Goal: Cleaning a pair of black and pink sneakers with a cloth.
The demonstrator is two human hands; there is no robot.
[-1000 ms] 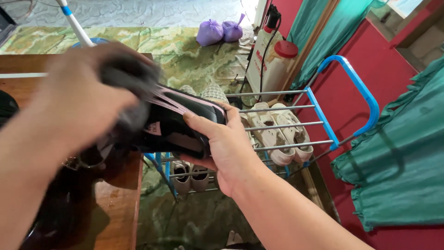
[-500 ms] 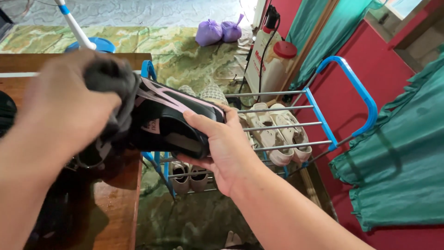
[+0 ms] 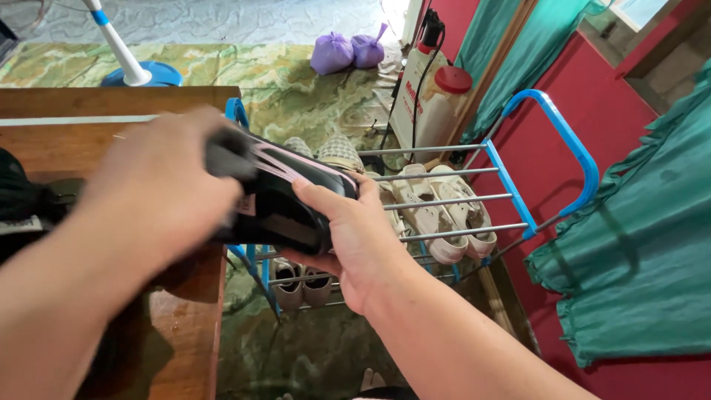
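The right hand [image 3: 355, 237] holds a black shoe [image 3: 285, 200] with pink straps, gripping it from below and from the toe end, thumb on top and fingers [image 3: 307, 259] clamped under the sole. The shoe is held in the air, above the edge of the wooden table [image 3: 185, 326] and over the near end of a shoe rack [image 3: 518, 192].

The left hand [image 3: 159, 192] is blurred. It presses a dark grey cloth [image 3: 226, 155] against the heel end of the shoe, its fingers closed around the cloth. The cloth touches the shoe's upper where the pink straps begin.

The rack has blue side frames and grey metal bars. 1 pair of white sneakers [image 3: 444, 211] lies on its upper bars, just to the right of the held shoe. Another pair of pale shoes [image 3: 304, 285] sits on a lower level, beneath the right hand. 2 patterned slippers [image 3: 326, 148] show just beyond the black shoe.

On the table's left edge lies something black [image 3: 22, 200], partly cut off; what it is cannot be told.

Farther off, 2 purple bags [image 3: 348, 50] rest on the green floor, near a white canister with a red cap [image 3: 433, 89]. A fan base [image 3: 144, 72] in white and blue stands beyond the table. Teal curtains [image 3: 637, 252] hang against the red wall at right.
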